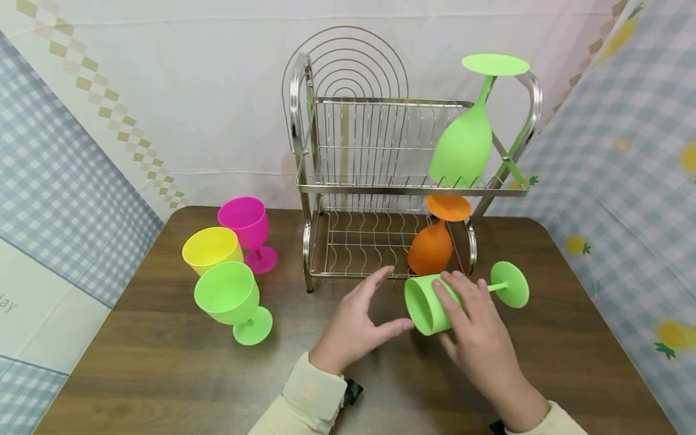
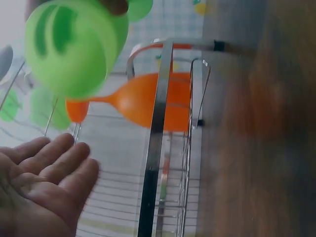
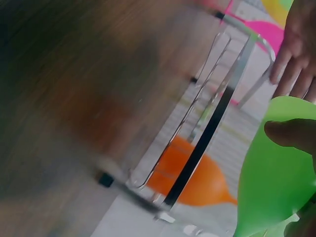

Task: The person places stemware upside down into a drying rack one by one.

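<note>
My right hand [image 1: 478, 329] grips a light green goblet [image 1: 429, 305] by its bowl. The goblet lies on its side in the air, mouth toward the left and foot toward the right. My left hand [image 1: 356, 323] has its fingers spread, with the thumb tip right at the goblet's rim. In the left wrist view the palm faces up and nothing lies in it. Behind the hands an orange goblet [image 1: 432, 248] stands upside down on the lower tier of a metal dish rack [image 1: 348, 188]. Another green goblet [image 1: 464, 142] is upside down on the upper tier.
On the left of the wooden table [image 1: 163, 368] three goblets stand upright: a magenta one [image 1: 247, 220], a yellow one [image 1: 212, 251] and a green one [image 1: 231, 296]. The rack stands against the white cloth backdrop [image 1: 228, 121], and checked cloth [image 1: 625, 181] hangs at the right side.
</note>
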### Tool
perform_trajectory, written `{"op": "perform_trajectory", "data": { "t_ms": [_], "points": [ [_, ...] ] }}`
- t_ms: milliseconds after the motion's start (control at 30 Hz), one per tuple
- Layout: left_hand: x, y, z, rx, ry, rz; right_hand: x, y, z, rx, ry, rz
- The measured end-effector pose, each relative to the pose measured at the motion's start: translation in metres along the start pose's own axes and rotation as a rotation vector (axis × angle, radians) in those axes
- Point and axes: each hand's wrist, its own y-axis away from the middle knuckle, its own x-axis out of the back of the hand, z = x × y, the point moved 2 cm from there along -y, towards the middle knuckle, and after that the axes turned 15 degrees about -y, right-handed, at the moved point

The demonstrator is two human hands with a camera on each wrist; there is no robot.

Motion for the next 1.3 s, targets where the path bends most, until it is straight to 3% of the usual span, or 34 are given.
{"op": "perform_trajectory", "data": {
  "t_ms": [200, 433, 567, 667, 800, 900, 1067, 1167, 1233, 1300],
  "points": [
    [-0.006, 0.002, 0.005, 0.002, -0.032, -0.058, -0.009, -0.007, -0.010, 0.039, -0.035, -0.042],
    [-0.008, 0.002, 0.008, -0.035, -0.029, -0.022, -0.012, -0.008, -0.013, 0.056, -0.060, -0.063],
    [-0.008, 0.002, 0.008, -0.065, 0.053, 0.001, -0.009, -0.008, -0.014, 0.082, -0.074, -0.064],
    [-0.007, 0.001, 0.006, -0.074, 0.156, 0.025, -0.006, -0.009, -0.017, 0.111, -0.096, 0.023],
    [-0.001, 0.000, 0.004, -0.044, 0.271, 0.063, -0.005, -0.006, -0.017, 0.051, -0.137, 0.288],
    [0.004, 0.000, 0.003, -0.017, 0.309, 0.081, -0.005, 0.002, -0.015, -0.145, -0.371, 0.470],
    [0.006, 0.000, 0.003, -0.006, 0.305, 0.076, -0.011, 0.010, -0.013, -0.626, -0.980, 0.706],
    [0.005, 0.001, 0.004, -0.009, 0.311, 0.056, -0.016, 0.008, -0.013, -0.833, -1.220, 0.687],
    [0.005, 0.001, 0.005, -0.012, 0.324, 0.045, -0.019, 0.006, -0.013, -0.857, -1.387, 0.617],
    [0.004, 0.002, 0.006, -0.013, 0.335, 0.039, -0.021, 0.005, -0.013, -0.817, -1.559, 0.535]
  ]
}}
